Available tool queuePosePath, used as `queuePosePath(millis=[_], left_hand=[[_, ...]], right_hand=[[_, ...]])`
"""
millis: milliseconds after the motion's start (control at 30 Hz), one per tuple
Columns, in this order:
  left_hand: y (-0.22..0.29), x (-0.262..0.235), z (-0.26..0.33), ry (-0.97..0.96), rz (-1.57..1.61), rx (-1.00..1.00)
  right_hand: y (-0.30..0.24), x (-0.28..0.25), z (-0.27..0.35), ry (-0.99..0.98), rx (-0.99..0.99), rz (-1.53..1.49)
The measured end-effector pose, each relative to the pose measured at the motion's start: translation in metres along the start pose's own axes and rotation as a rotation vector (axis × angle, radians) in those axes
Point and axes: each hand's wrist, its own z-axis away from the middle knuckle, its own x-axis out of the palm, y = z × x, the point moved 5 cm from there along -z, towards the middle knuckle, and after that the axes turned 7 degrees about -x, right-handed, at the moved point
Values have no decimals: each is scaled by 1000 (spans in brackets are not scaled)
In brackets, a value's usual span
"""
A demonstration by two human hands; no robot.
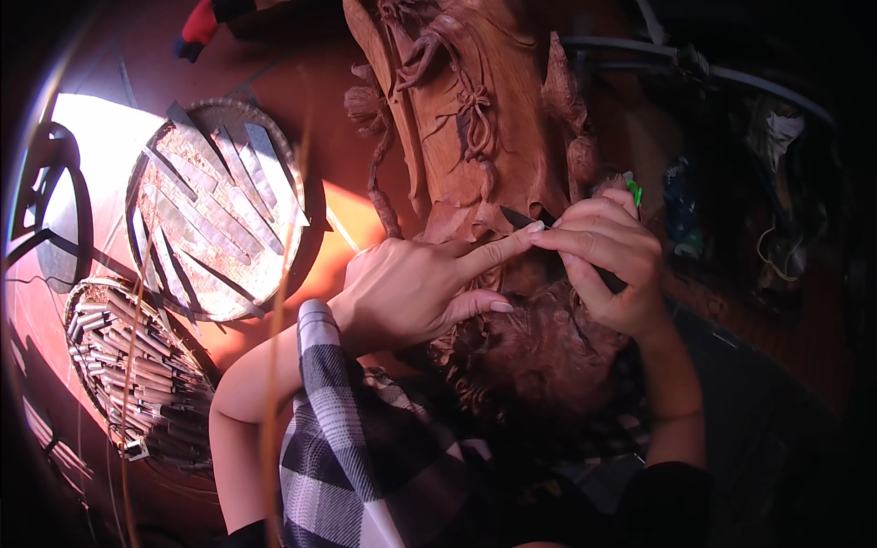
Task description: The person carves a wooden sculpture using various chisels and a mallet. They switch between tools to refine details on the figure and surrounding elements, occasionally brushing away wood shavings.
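Note:
A large reddish-brown wood carving, with carved cords, knots and folds, lies in front of me. Its rounded lower part sits close to my body. My right hand is closed around a thin dark carving blade, its pointed end showing past the fingers at the upper left and its other end below the palm. My left hand lies over the carving, holding nothing, index finger and thumb stretched out. That index fingertip meets the right fingertips beside the blade. The wood right under the hands is hidden.
On the left, a round woven tray holds several flat metal blades. Below it stands a basket packed with wooden-handled tools. A checked cloth covers my lap. Dark clutter and a curved pale rim lie at the right.

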Motion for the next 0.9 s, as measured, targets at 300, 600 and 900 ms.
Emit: queuePosePath(millis=[300,600,900], left_hand=[[8,-7,-5,-106,13,-46],[7,-6,-1,-135,-37,-82],[5,-8,6,87,110,46]], right_hand=[[1,-1,-1,18,-5,-30],[-3,-1,-5,5,-10,-20],[-7,2,-10,-29,22,-12]])
